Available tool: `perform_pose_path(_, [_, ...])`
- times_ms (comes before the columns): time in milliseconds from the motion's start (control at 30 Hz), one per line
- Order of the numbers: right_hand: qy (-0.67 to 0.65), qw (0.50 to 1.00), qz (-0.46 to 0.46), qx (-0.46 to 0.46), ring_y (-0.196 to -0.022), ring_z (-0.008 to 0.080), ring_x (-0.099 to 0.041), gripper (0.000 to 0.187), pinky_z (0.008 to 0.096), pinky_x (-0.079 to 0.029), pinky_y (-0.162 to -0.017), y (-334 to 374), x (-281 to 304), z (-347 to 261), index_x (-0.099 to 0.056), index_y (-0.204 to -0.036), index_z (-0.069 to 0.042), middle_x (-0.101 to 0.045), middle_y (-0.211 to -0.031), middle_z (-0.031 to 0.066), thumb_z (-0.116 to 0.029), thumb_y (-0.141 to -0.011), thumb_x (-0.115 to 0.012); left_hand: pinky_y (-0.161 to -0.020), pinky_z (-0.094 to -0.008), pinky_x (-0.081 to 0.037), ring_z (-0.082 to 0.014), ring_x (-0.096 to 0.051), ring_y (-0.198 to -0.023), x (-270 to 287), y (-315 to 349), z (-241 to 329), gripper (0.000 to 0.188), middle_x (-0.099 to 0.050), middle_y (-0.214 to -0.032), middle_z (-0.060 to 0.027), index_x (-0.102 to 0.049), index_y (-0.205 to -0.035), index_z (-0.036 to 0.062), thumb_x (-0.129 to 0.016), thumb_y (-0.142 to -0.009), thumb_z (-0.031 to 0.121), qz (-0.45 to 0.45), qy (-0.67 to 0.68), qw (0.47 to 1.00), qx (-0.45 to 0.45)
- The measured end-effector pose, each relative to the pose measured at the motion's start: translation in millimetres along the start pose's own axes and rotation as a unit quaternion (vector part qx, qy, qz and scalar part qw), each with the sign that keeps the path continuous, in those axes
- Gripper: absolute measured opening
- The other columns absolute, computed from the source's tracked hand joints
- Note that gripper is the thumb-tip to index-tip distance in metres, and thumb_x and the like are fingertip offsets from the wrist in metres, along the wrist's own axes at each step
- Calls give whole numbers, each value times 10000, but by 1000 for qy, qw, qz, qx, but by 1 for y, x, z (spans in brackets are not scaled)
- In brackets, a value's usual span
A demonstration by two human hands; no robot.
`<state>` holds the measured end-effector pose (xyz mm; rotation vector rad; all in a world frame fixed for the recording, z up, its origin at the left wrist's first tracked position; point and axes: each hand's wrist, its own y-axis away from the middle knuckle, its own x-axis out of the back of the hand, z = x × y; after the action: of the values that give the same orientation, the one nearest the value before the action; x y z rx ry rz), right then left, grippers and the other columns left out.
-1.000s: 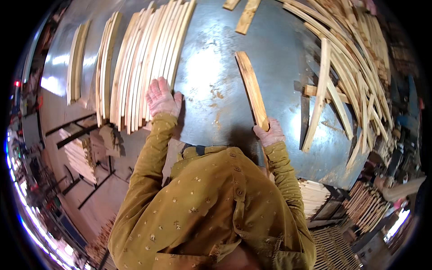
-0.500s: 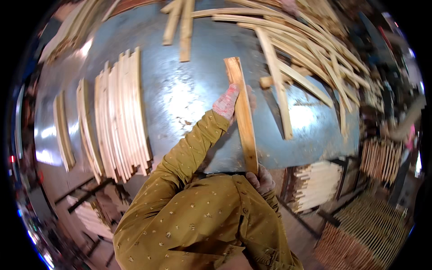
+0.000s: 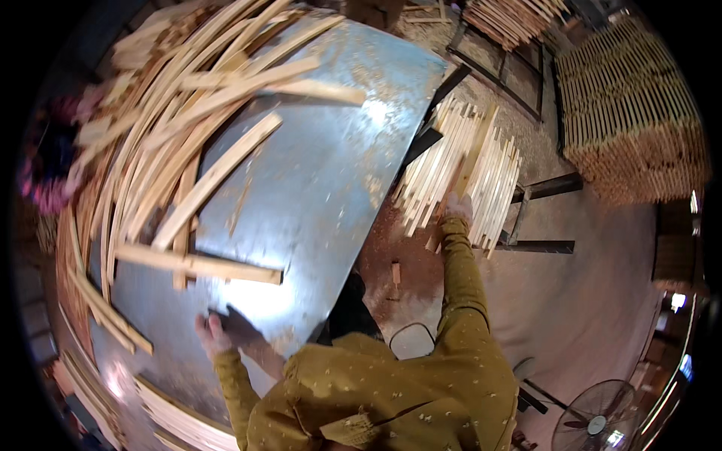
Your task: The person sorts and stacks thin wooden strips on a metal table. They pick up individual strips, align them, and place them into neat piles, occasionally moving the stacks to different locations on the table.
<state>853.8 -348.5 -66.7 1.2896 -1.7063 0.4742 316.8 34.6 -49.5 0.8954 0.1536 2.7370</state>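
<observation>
Right arm (image 3: pixel 462 274) reached up the frame from lower centre, sleeve nearly straight, forearm clear of the counter's (image 3: pixel 342 161) edge. Right hand (image 3: pixel 457 207), right of centre, was closed round the near end of a wooden strip (image 3: pixel 475 156), which slanted up and to the right over a stack of pale strips (image 3: pixel 423 180). Left arm (image 3: pixel 235 383) was shorter in view, rising from the bottom edge, left of centre. Left hand (image 3: pixel 214 335) was open and held nothing, fingers parted and upward, over the counter at lower left. Nearest it: a loose strip (image 3: pixel 203 266); beyond, a heaped pile (image 3: pixel 169 128) filled the upper left.
</observation>
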Motion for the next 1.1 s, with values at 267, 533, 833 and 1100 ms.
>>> perform_pose_path(267, [355,912,-194,63,-1249,331,-556,441,419,-493,-994,-190,-127,19,-476,-1409,-80,-516,-1405,193,-275,-1019,-414,-1024,-391,-449,-339,-509,-1265,-96,-49,91,730,-459,-1413,-245,-344,-1453,-69,-477,-1002,489,54,-191,978,-59])
perform_pose_path(533, [136,962,-57,230,-1158,298,-591,507,405,-504,-979,-200,-101,-33,-465,-1396,-4,-565,-1312,198,-353,-1035,-395,-941,-350,-503,-290,-610,-1073,-148,-182,80,641,-622,-1190,-193,-416,-1361,-36,-656,-892,330,-31,50,988,144])
perform_pose_path(833, [-356,697,-217,583,-1133,302,-594,595,403,-483,-996,72,-57,-181,-498,-1344,43,-594,-1253,224,-429,-981,-508,-801,-343,-508,-206,-642,-906,-114,-90,168,630,-680,-1039,-111,-526,-1291,5,-794,-760,216,217,258,904,263])
perform_pose_path(1100, [153,538,-322,764,-1046,322,-607,607,471,-519,-849,280,-185,-281,-436,-1406,-90,-604,-1178,173,-356,-893,-621,-649,-432,-598,-289,-642,-707,52,18,114,484,-595,-1006,-155,-440,-1407,107,-560,-939,76,215,578,781,98])
